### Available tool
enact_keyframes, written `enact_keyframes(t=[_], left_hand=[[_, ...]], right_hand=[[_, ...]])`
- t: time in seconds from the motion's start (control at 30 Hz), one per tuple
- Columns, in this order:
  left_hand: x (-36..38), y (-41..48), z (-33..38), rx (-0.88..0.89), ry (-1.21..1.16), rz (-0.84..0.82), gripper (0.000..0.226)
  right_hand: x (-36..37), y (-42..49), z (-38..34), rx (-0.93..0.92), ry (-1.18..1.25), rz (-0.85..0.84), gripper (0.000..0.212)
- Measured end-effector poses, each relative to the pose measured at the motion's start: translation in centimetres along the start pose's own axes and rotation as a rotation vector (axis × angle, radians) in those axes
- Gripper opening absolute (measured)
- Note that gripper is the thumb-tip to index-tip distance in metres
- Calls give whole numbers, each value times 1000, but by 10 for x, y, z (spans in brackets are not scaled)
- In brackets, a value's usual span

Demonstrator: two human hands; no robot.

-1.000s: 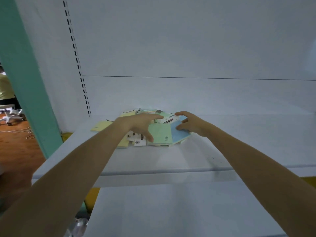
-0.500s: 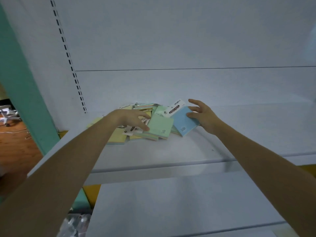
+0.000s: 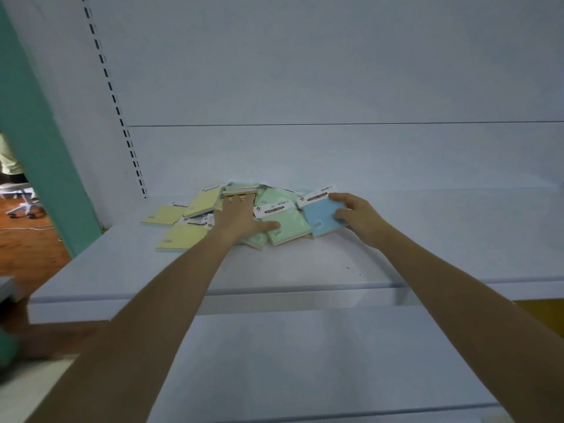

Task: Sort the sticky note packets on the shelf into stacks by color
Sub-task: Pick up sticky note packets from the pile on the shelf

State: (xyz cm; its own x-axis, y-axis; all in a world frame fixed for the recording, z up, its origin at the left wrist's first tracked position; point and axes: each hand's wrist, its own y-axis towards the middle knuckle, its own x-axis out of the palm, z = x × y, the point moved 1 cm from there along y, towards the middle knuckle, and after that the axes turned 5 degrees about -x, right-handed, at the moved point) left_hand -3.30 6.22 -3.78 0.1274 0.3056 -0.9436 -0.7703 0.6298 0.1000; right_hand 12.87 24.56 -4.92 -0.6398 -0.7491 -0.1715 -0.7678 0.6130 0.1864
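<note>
Your right hand point(image 3: 358, 215) grips the light blue square sticky note packet point(image 3: 322, 219) with its white header card, thumb on top near the card and fingers curled round the packet's right edge. The packet sits tilted at the right end of the heap, its lower corner touching or just above the white metal shelf point(image 3: 305, 264), near the centre of the frame; you cannot tell whether it is lifted clear.

Your left hand point(image 3: 236, 219) lies flat and spread over the middle of the heap, palm down, gripping nothing. Its thumb presses on the pale green square packet point(image 3: 288, 227) just left of the blue one, and its fingertips reach a multicoloured packet point(image 3: 241, 190) at the back of the heap.

Left of that hand lie three pale yellow square packets: one point(image 3: 163, 215) furthest left and flat on the shelf, one point(image 3: 183, 237) nearest you, and one point(image 3: 204, 201) propped at a slant against the heap. More green packets peek out under the top green one.

The heap sits towards the left of the shelf, close to the white back panel point(image 3: 305, 87) with its black slotted upright strip point(image 3: 117, 108). A teal post point(image 3: 39, 132) stands at the left edge of the frame.
</note>
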Motion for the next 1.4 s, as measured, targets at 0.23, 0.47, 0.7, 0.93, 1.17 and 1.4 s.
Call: enact_keyframes(t=[0.23,0.47,0.7,0.93,1.17,1.4], left_hand=[[7,-18,18,60,192,138,54],[15,-20,33,67,-57,98,73],[8,-26,60,211,-535,284,66],[34,-22,161,271,-672,335,66],[82,-23,298,385,-746,210,67],[119,-3,417,366,-844,38,71]], right_hand=[[-7,-3,3,-46,-307,-132,51],[-13,0,4,-123,-387,-99,51],[-61,-13,-4,-137,-195,-26,52],[-186,-42,3,-115,-151,126,53],[-314,-82,19,-83,-168,297,51],[-430,-94,40,27,5,348,52]])
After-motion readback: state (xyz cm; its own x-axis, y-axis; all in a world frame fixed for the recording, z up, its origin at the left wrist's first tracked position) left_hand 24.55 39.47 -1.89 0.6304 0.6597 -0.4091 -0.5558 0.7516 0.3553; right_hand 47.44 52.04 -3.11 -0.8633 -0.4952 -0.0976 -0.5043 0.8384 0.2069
